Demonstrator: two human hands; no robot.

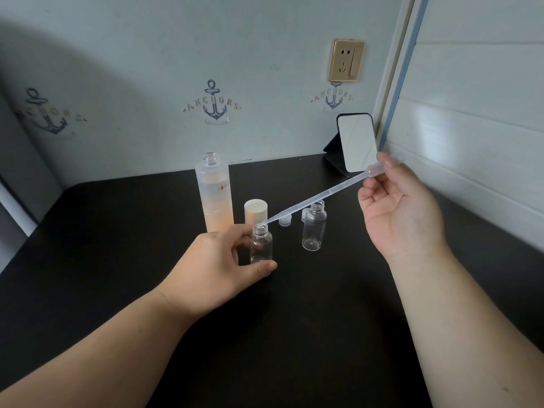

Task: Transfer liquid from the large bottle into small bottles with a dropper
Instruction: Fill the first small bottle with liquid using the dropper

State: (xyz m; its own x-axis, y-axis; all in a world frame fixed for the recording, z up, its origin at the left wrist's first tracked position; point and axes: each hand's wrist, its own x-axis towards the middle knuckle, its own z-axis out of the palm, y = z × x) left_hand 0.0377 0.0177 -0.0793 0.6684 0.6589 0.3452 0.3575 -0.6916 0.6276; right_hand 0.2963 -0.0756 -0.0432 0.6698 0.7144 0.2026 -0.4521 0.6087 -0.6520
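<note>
Head view: your right hand (403, 207) pinches the dropper (318, 197) bulb, its tip at the mouth of the small bottle (261, 248) that your left hand (217, 266) grips, just before the large bottle (214, 192). Squeeze hard or drift sideways, and liquid likely misses that narrow neck.

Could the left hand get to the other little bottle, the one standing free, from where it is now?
Probably yes, once it lets go. The left hand holds one small bottle; the second small bottle stands just beyond on the dark table, apart, with nothing between. The dropper slants above, so the hand should stay low.
</note>
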